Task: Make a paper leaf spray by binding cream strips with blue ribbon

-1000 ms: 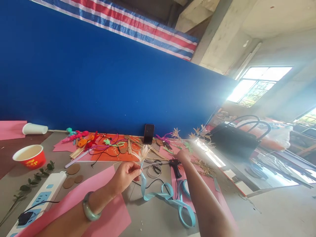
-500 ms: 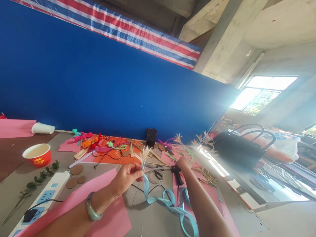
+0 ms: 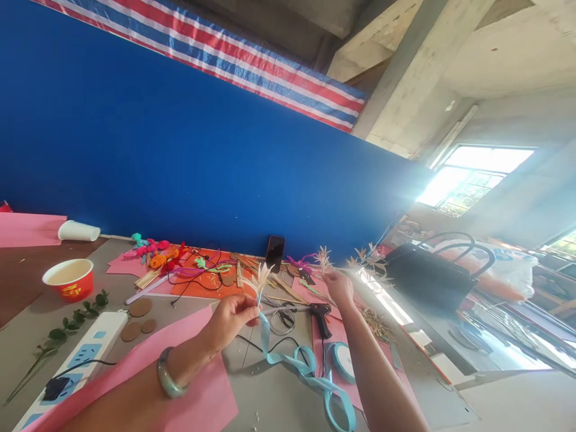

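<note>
Presently, the loose blue ribbon [image 3: 335, 387] poses the likeliest trouble: it trails in loops across the table [image 3: 279, 408] toward the near edge, close to the glue gun's cord, so a snag there could tug the pale flower [image 3: 261, 277] you hold out of shape. The glue gun [image 3: 321, 321] lies between your forearms, its nozzle pointing toward your left fingers; you could brush it if either arm swings inward, and whether it is hot cannot be told. The second flower [image 3: 323, 258], over the table's far edge, looks brittle and might shed petals under a hard pull.

Your left hand [image 3: 236, 318] comes in from the near left corner, forearm above the pink sheet, thumb and forefinger pinched narrow on the first flower's base and the ribbon's end. Your right arm reaches long past the ribbon roll [image 3: 343, 362]; your right hand [image 3: 339, 288] has its fingertips close together at the second flower's base, though you cannot tell from here whether they grip it.
</note>
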Tool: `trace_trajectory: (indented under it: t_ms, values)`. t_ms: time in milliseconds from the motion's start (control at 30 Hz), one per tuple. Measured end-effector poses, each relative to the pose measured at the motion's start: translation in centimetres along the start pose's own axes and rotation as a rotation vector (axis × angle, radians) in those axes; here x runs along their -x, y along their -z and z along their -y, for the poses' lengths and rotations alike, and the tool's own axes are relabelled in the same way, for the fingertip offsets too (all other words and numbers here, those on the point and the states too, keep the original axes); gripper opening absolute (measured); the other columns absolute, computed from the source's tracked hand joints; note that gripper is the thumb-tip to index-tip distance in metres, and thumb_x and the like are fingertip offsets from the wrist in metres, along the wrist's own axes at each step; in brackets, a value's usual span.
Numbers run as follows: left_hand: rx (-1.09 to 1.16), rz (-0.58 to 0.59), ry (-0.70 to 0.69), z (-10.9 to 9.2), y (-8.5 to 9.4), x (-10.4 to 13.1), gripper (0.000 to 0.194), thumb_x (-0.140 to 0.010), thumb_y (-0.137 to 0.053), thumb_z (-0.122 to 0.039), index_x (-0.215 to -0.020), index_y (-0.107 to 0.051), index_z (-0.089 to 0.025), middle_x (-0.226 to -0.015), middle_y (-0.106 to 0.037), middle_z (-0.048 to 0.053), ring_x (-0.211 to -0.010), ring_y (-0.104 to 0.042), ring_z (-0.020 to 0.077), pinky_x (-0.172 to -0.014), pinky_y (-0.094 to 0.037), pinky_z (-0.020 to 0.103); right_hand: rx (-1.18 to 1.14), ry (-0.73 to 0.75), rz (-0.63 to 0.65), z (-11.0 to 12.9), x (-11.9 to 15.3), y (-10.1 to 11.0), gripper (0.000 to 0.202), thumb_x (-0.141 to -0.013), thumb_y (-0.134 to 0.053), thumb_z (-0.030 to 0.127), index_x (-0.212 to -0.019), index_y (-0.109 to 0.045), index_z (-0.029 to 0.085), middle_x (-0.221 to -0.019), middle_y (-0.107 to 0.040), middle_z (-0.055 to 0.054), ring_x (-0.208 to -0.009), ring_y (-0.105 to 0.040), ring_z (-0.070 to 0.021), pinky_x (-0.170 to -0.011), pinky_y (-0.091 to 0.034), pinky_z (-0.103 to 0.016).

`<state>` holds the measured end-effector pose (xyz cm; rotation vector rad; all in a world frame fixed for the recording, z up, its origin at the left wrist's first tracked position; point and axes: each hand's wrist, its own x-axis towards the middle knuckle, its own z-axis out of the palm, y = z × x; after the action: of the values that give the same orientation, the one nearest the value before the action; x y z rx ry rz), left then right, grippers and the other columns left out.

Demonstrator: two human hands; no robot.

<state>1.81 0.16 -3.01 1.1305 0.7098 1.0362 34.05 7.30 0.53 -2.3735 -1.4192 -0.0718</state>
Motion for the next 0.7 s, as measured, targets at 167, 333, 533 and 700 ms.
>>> trace_trajectory:
  t_ms: [167,333,533,700]
  values:
    - [0.057,-0.051,-0.014,0.0,0.1,-0.2,0.025,-0.069,-0.071,-0.037,-0.072,-0.062,-0.014,-0.064,-0.060,-0.001,-0.062,-0.058,0.0108,-0.066,-0.049,0.025,-0.613,0.312,0.021,3.8,8.8,2.1,0.019,-0.081,-0.060,0.035,-0.077,-0.065,0.017,-0.074,-0.064,-0.003,-0.070,-0.057,-0.0172,-0.065,-0.045,-0.026]
    - [0.065,-0.066,-0.028,-0.8,-0.4,0.3,0.024,-0.068,-0.073,-0.034,-0.073,-0.062,-0.013,-0.065,-0.060,-0.001,-0.062,-0.058,0.0108,-0.065,-0.049,0.025,-1.060,0.353,0.300,7.2,18.0,1.8,0.025,-0.075,-0.068,0.040,-0.067,-0.060,0.018,-0.062,-0.053,0.000,-0.058,-0.045,-0.0130,-0.054,-0.035,-0.024]
    - [0.058,-0.026,-0.083,-0.6,-0.6,0.8,0.023,-0.070,-0.072,-0.034,-0.072,-0.062,-0.014,-0.063,-0.059,-0.002,-0.060,-0.058,0.0108,-0.065,-0.048,0.025,-1.127,0.275,0.300,8.9,20.4,1.1,0.028,-0.073,-0.069,0.042,-0.064,-0.059,0.017,-0.058,-0.049,0.002,-0.054,-0.040,-0.0114,-0.051,-0.033,-0.024]
    - [0.062,-0.012,-0.101,-1.4,-1.2,1.4,0.024,-0.068,-0.073,-0.035,-0.071,-0.063,-0.013,-0.062,-0.059,-0.001,-0.060,-0.055,0.0108,-0.064,-0.049,0.025,-1.070,0.292,0.215,9.5,21.0,0.8,0.024,-0.074,-0.069,0.037,-0.064,-0.063,0.016,-0.061,-0.056,0.000,-0.056,-0.046,-0.0120,-0.052,-0.036,-0.024]
